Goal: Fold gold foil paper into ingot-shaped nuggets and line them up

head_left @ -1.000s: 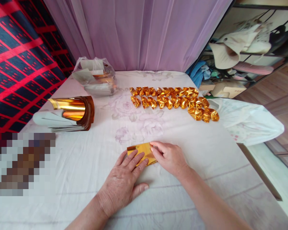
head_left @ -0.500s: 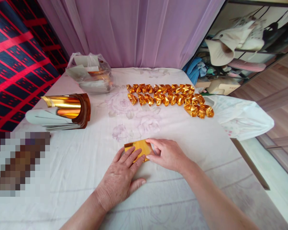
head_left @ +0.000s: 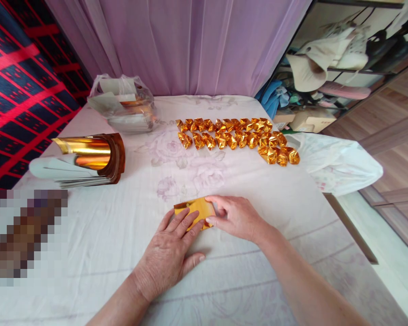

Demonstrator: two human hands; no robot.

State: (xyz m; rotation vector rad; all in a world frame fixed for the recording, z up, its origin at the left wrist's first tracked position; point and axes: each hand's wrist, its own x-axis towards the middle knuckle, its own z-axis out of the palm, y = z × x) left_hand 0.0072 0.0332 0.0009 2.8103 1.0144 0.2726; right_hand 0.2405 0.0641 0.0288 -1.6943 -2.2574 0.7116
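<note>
Far left: stack of gold foil sheets (head_left: 88, 159), curled at the top, lying on the counter (head_left: 122, 235) under its white flowered cloth. Many sheets unfolded, so by my judgement a good share of the work is left. Behind it, a clear plastic bag (head_left: 122, 104) with more sheets inside.

Centre, near edge: gold foil sheet (head_left: 194, 211) in work, partly folded, flat on the cloth. My left hand (head_left: 168, 251) lies spread on it, fingers pressing its near left part down. My right hand (head_left: 236, 217) pinches its right edge between thumb and fingertips. Hands close together, both on the one sheet, neither closed round it.

Centre to right, far side: finished folded gold pieces (head_left: 238, 138), two rows plus a small cluster at the right end. Too small to count exactly; a few dozen, I estimate.

Right: white plastic bag (head_left: 336, 163) hanging over the counter's right edge, just beside the cluster.

Room: bare cloth between my hands and the rows, and to both sides of my hands. Right counter edge runs close past the right forearm.
</note>
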